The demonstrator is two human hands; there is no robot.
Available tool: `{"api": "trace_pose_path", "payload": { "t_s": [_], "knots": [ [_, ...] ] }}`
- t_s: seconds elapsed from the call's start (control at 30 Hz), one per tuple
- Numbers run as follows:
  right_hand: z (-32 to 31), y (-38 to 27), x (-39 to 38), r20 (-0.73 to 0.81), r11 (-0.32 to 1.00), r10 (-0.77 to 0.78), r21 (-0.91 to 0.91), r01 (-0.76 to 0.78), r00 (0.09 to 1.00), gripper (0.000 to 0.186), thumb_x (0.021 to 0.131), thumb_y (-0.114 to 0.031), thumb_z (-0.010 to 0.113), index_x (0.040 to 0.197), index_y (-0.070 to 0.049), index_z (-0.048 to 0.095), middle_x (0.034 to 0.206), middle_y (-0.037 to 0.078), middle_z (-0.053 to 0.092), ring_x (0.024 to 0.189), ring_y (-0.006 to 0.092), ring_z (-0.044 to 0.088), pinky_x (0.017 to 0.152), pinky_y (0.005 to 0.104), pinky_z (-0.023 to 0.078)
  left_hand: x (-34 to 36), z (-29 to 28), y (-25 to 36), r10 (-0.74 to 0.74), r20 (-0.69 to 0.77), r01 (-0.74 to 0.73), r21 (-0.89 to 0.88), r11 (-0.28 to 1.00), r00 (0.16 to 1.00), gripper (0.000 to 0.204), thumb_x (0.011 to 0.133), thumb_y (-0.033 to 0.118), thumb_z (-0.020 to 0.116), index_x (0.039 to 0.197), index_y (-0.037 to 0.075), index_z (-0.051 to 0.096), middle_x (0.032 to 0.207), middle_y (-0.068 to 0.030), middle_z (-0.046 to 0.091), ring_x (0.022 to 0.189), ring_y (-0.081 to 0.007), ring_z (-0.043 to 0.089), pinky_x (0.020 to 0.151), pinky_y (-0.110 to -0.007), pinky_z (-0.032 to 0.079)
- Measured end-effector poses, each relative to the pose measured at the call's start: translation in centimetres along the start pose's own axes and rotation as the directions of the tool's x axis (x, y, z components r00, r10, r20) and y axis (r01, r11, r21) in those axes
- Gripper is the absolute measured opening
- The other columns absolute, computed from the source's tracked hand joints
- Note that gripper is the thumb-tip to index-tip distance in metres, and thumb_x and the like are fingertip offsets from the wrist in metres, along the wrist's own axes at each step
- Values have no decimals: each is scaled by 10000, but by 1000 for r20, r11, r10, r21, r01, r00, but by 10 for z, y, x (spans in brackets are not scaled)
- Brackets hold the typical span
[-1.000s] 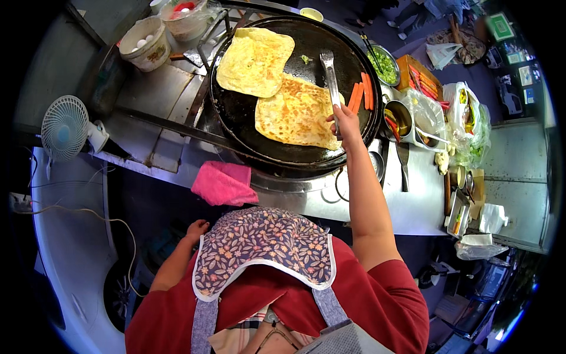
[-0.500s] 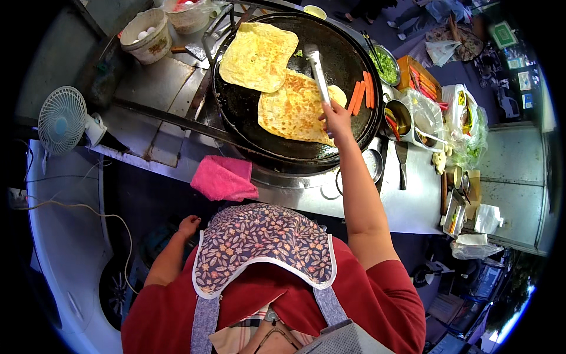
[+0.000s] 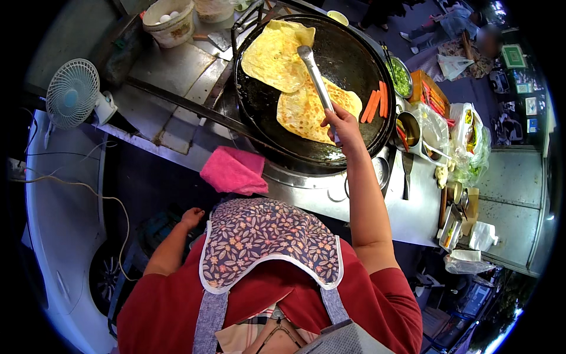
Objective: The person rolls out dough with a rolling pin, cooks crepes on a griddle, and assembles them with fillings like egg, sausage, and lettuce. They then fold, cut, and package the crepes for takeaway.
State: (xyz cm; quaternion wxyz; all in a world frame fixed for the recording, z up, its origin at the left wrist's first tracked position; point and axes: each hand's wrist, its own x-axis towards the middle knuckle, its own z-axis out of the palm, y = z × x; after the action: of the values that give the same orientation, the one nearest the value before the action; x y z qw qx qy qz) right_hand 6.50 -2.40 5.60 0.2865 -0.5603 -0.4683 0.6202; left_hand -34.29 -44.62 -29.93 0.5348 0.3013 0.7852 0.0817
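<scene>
My right hand (image 3: pixel 343 127) is closed around metal tongs (image 3: pixel 320 82) over a round black griddle (image 3: pixel 354 53). The tongs' far end lies over the right edge of a pale yellow flatbread (image 3: pixel 272 56); whether it grips the bread cannot be told. Nearer me, a browned flatbread (image 3: pixel 306 115) lies partly beneath the tongs, its upper left edge meeting the pale one. Several orange-red sausage strips (image 3: pixel 375 103) rest at the griddle's right side. My left hand (image 3: pixel 191 217) hangs low beside the apron with curled fingers, nothing visible in it, nearest a pink cloth (image 3: pixel 234 170).
A bucket of eggs (image 3: pixel 169 23) stands back left, a fan (image 3: pixel 73 93) at far left. To the right are a bowl of chopped greens (image 3: pixel 400 76), a wooden box of sausages (image 3: pixel 429 88), a metal pot (image 3: pixel 408 127), a scraper (image 3: pixel 407 175) and plastic bags (image 3: pixel 470 138).
The whole view has shifted rightward. Relative to the griddle, the tongs' far end has moved left, from bare griddle onto the pale flatbread's edge. My left hand stays low.
</scene>
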Motion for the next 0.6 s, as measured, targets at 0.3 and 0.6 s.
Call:
{"api": "trace_pose_path", "payload": {
  "t_s": [0.3,0.6],
  "knots": [
    [8,-4,2,-37,958,-110,-269,96,993,510,990,-224,668,1477,-130,552,776,29,657,515,64,512,466,245,411,3,-6,-9,21,-1,-21,-46,999,1000,483,941,409,708,1235,26,687,1019,-112,757,899,-219,723,831,-362,550],
    [5,-18,3,32,255,-560,-944,209,828,563,924,-298,715,1461,-226,561,996,134,735,823,290,723,706,425,554,0,-8,14,20,-25,-22,-85,996,999,462,950,404,697,1233,39,697,1034,-119,757,924,-224,723,847,-358,549]
  ]
}}
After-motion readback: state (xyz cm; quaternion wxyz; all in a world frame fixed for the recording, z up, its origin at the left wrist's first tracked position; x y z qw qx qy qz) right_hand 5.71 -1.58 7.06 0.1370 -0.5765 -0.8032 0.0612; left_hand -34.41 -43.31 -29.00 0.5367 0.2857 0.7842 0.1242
